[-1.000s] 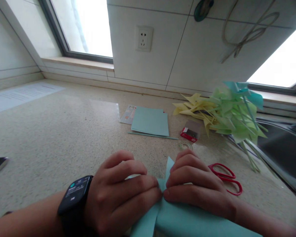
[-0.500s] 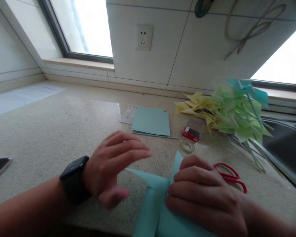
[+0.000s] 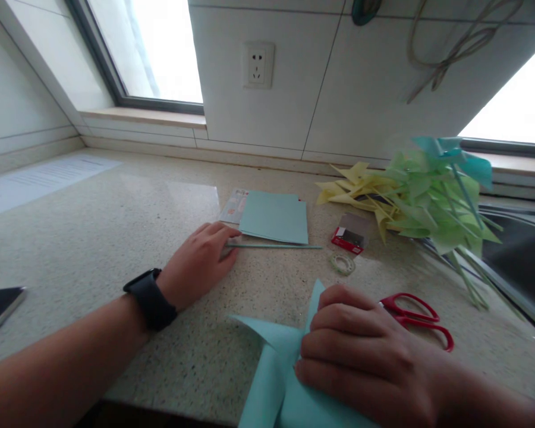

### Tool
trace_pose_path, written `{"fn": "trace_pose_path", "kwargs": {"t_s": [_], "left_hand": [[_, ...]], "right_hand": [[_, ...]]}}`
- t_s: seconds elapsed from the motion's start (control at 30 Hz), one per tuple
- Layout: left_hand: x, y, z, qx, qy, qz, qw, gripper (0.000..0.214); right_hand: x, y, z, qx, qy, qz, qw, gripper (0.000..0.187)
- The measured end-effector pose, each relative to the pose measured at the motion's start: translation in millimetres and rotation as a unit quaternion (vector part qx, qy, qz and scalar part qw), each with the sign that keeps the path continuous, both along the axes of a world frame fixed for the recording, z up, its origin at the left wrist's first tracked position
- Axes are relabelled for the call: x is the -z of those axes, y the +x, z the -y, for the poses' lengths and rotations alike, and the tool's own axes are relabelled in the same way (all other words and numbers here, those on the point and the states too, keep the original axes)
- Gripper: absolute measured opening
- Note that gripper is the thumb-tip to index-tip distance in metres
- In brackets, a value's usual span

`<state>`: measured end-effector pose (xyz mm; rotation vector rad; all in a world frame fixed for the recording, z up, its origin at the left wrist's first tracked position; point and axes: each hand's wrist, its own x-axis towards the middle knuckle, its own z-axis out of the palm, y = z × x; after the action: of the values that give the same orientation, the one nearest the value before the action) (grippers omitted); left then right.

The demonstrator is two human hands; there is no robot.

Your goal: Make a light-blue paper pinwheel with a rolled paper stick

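My left hand (image 3: 205, 257), with a dark watch on its wrist, rests on the counter with thumb and fingers closed around the left end of a thin pale green stick (image 3: 280, 246). The stick lies along the front edge of a stack of light blue-green paper squares (image 3: 274, 219). Close to the counter's front edge, my right hand (image 3: 361, 351) presses the folded-in points of a light blue paper pinwheel (image 3: 265, 368) at its centre. Its fingertips hide the middle of the pinwheel. Red-handled scissors (image 3: 421, 321) lie just beyond my right hand, partly covered by it.
A small red box (image 3: 348, 239) and a tape roll (image 3: 342, 264) lie right of the stick. Finished yellow, green and blue pinwheels (image 3: 437, 202) are piled by the sink (image 3: 521, 249). Printed paper (image 3: 44, 178) and a dark flat device (image 3: 0, 306) are at left.
My left hand has moved forward from above the counter near the pinwheel and closed on the stick's left end. My right hand stays on the pinwheel.
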<state>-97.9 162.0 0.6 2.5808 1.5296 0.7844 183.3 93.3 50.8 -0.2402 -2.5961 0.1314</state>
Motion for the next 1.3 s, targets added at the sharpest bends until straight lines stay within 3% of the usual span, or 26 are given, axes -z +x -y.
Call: {"fn": "trace_pose_path", "kwargs": {"t_s": [0.17, 0.63, 1.0, 1.07, 1.17, 1.3], "left_hand": [[-0.6, -5.9, 0.2, -0.018, -0.003, -0.003, 1.000, 0.013], [-3.2, -0.1, 4.2, -0.017, 0.017, 0.068, 0.997, 0.014], [-5.4, -0.6, 5.9, -0.026, 0.024, -0.021, 0.999, 0.010], [-5.8, 2.1, 8.0, -0.005, 0.030, -0.029, 0.999, 0.017], [-7.0, 7.3, 11.7, 0.081, 0.023, -0.052, 0.995, 0.032], [-9.4, 10.4, 13.6, 0.143, 0.011, -0.079, 0.986, 0.024]], "right_hand": [[-0.8, 3.4, 1.2, 0.008, -0.016, 0.008, 1.000, 0.041], [-4.9, 3.0, -2.8, 0.018, -0.020, 0.013, 1.000, 0.045], [-0.4, -3.5, 13.8, 0.009, -0.036, 0.021, 0.999, 0.049], [-1.0, -5.4, 15.6, 0.010, -0.036, 0.016, 0.999, 0.048], [-0.8, -7.8, 15.0, 0.002, -0.025, 0.001, 1.000, 0.047], [0.8, -9.2, 11.2, -0.009, -0.019, -0.007, 1.000, 0.042]]}}
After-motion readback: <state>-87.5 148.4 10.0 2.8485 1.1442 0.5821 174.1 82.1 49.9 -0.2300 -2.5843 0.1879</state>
